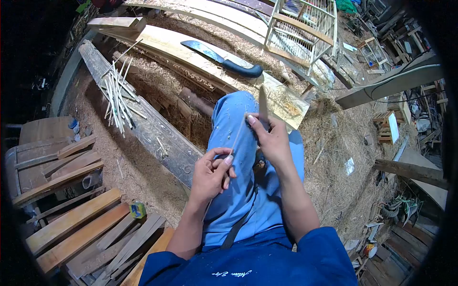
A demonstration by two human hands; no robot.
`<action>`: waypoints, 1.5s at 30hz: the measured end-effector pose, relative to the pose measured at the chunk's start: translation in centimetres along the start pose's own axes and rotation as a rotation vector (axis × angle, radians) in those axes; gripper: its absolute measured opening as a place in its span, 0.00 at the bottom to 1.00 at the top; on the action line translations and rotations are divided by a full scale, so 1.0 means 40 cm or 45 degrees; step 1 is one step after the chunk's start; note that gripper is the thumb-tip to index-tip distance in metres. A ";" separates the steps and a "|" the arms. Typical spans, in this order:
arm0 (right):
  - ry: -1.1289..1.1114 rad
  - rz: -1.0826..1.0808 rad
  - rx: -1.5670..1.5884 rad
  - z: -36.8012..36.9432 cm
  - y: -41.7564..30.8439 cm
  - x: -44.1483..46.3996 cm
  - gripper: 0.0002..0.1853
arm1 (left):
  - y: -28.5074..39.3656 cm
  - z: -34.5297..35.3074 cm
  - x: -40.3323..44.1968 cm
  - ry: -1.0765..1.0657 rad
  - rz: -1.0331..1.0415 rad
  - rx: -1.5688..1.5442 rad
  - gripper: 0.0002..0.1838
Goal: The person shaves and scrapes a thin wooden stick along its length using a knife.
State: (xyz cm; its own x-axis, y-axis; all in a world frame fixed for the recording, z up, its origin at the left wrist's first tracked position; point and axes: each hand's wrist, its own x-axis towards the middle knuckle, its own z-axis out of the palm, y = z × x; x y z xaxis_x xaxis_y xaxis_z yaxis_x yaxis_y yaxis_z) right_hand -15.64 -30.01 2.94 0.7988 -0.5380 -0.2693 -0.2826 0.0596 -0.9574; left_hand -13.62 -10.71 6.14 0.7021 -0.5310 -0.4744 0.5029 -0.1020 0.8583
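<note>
My left hand (210, 175) pinches the lower end of a thin wooden stick (237, 136) between thumb and fingers, above my blue-trousered leg. My right hand (273, 139) is closed on a knife, whose narrow blade (263, 101) points up and away; its handle is hidden in my palm. The right thumb lies at the stick's upper end, close to the blade. Beyond my knee, a large knife with a black handle (242, 68) rests on a pale wooden plank (167, 40).
A bundle of thin sticks (116, 97) lies on a weathered board (157, 125) to the left. A wooden birdcage (301, 35) stands at the back right. Planks (76, 217) and a green tape measure (138, 210) are at lower left. Shavings cover the ground (329, 190).
</note>
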 end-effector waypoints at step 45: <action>0.289 -0.646 -0.415 0.027 0.041 -0.048 0.05 | 0.004 0.053 0.099 0.222 0.043 0.066 0.09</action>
State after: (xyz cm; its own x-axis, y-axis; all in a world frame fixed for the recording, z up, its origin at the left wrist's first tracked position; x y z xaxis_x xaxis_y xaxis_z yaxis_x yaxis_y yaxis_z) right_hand -17.06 -27.97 1.79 0.7535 -0.5986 0.2718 -0.0742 -0.4882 -0.8695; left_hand -11.82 -14.60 4.80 0.7974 -0.3811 -0.4678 0.4539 -0.1319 0.8812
